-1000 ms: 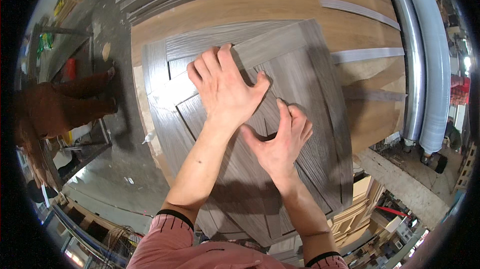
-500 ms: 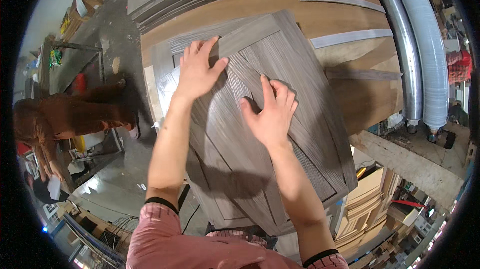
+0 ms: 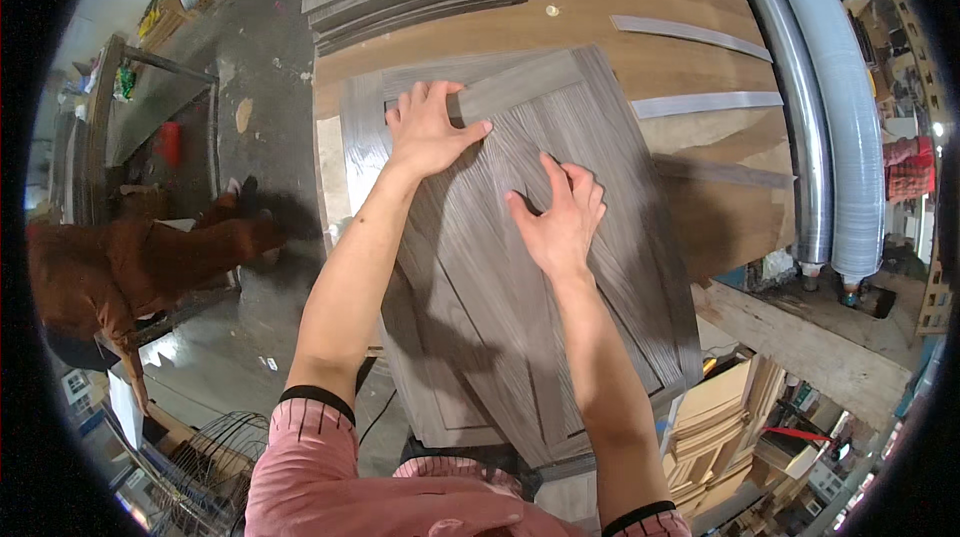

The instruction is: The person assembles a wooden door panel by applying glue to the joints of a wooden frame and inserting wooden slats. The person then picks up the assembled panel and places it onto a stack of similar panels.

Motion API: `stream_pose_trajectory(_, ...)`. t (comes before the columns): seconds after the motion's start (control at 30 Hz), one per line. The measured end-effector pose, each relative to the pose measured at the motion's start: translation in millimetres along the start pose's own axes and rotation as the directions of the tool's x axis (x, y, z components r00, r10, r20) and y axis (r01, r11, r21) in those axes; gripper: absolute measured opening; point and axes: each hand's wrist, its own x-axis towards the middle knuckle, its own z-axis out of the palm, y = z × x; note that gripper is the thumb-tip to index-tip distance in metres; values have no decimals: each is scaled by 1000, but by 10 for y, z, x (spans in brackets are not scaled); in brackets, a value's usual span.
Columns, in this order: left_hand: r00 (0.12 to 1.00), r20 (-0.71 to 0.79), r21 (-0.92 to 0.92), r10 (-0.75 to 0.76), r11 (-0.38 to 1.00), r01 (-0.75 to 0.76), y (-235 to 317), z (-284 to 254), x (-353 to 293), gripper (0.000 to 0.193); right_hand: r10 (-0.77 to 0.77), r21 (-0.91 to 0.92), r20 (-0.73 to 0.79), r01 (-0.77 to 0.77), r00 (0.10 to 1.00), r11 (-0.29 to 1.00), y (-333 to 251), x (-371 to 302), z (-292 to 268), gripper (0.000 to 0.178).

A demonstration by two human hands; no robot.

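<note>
Grey wood-grain framed panel lies slantwise over a second grey wood-grain panel on the brown wooden table, directly in front of you. Your left hand is open, with its fingers spread at the upper edge of the slanted panel, while your right hand, also open with bent fingers, is at the upper middle of its face. Flat pale strips lie to the right of both panels.

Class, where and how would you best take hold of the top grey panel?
Probably put the grip on the top panel, midway along its long right edge, coming from the person's right. The panel lies flat, askew on another grey panel, and that edge is uncovered.
</note>
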Motion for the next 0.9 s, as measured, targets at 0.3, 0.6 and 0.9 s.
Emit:
stream_pose_trajectory(0.3, 998, 58, 71, 32, 997, -36, -24, 119, 52, 67, -25, -24, 1, 25, 1000, 999, 111, -123, 1, 66)
stream_pose_trajectory(0.6, 966, -107, 256, 234, 946, -200, -319, 568, 177, 69, -41, 19, 36, 41, 998, 999, 788, -1214, -465, 57)
stream_pose_trajectory(0.9, 749, 357, 310, 558, 686, -659, 884, 779, -1862, 96, 478, -92, -368, -543, 798, 835, 1971, -3087, -1644, 54)
